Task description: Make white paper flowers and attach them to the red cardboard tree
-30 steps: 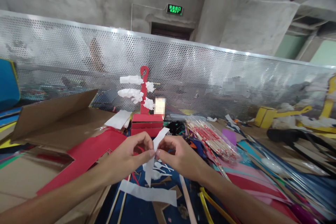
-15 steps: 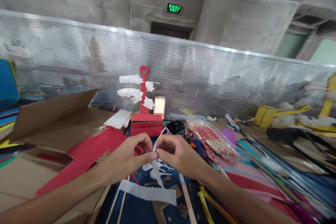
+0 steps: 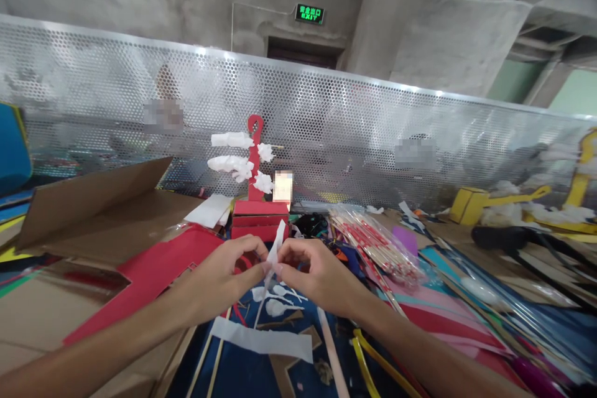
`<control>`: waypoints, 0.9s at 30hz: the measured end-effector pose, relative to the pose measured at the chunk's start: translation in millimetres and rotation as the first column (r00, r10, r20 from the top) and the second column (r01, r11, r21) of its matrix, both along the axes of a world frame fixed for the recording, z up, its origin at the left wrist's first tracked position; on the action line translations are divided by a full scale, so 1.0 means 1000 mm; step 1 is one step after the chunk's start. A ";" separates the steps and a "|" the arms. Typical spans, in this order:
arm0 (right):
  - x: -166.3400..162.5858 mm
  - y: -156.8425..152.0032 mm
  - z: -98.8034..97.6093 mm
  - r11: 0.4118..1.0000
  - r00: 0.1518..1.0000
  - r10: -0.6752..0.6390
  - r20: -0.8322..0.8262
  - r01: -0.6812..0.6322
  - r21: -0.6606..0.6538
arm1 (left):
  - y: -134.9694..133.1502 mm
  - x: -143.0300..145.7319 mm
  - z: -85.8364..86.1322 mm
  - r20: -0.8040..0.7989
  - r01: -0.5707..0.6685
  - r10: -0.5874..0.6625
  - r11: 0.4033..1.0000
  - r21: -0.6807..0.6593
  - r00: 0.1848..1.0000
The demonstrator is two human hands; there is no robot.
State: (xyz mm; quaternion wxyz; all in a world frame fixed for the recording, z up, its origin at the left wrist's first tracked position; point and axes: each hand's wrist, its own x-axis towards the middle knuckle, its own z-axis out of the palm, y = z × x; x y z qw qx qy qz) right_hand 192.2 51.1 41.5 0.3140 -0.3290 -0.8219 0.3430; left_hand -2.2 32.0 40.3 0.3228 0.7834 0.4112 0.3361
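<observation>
Between the fingertips of my left hand (image 3: pixel 242 264) and my right hand (image 3: pixel 310 267) is a thin white paper strip (image 3: pixel 278 239). Both hands pinch it near its middle; its upper end sticks up and a narrow tail hangs below. Under the hands lie several small twisted white paper pieces (image 3: pixel 278 307) with thin stems. A wider flat white strip (image 3: pixel 263 342) rests on the dark blue surface nearer me. Behind my hands stands a red cardboard stand (image 3: pixel 254 183) on a red box (image 3: pixel 261 219), with white paper puffs (image 3: pixel 232 166) fixed along its post.
Red sheet (image 3: pixel 172 267) and an open cardboard box (image 3: pixel 93 211) lie on the left. At right are a bag of red-and-white sticks (image 3: pixel 377 239), coloured sheets (image 3: pixel 457 323), black straps (image 3: pixel 504 242) and yellow cardboard pieces (image 3: pixel 469 205). A perforated metal partition (image 3: pixel 326 118) runs behind.
The paper strip has turned in my fingers: its upper end now stands broader, and its lower tail looks thinner and slants left. My hands stay in nearly the same place.
</observation>
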 end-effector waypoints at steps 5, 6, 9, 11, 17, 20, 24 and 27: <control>0.000 -0.002 0.001 1.000 1.000 -0.001 0.006 0.002 -0.012 | -0.002 0.001 0.004 -0.011 -0.004 0.004 1.000 0.004 1.000; 0.000 -0.002 0.001 1.000 1.000 0.003 0.004 -0.003 -0.008 | -0.002 0.001 0.004 -0.007 0.003 -0.003 1.000 -0.010 1.000; 0.000 -0.001 0.001 1.000 1.000 0.015 0.000 -0.015 0.001 | -0.003 0.001 0.004 0.004 0.019 -0.018 0.999 -0.033 1.000; 0.001 0.000 0.000 1.000 1.000 0.013 -0.002 -0.013 0.001 | -0.003 0.001 0.003 0.002 0.015 -0.015 0.999 -0.038 1.000; 0.003 0.003 -0.001 0.998 0.999 0.001 -0.038 -0.004 -0.066 | 0.001 -0.001 0.000 0.034 0.005 -0.003 0.999 -0.034 0.999; 0.002 0.003 0.000 0.994 0.998 -0.006 -0.055 0.000 -0.108 | 0.004 -0.002 -0.002 0.050 -0.009 0.012 0.999 -0.050 0.999; 0.002 0.004 0.001 0.992 0.999 -0.010 -0.050 0.003 -0.130 | 0.005 -0.002 -0.003 0.064 0.006 -0.002 0.998 -0.057 0.998; 0.002 0.004 0.001 0.991 0.999 -0.005 -0.045 -0.001 -0.136 | 0.004 -0.002 -0.002 0.057 0.001 0.003 0.998 -0.056 0.998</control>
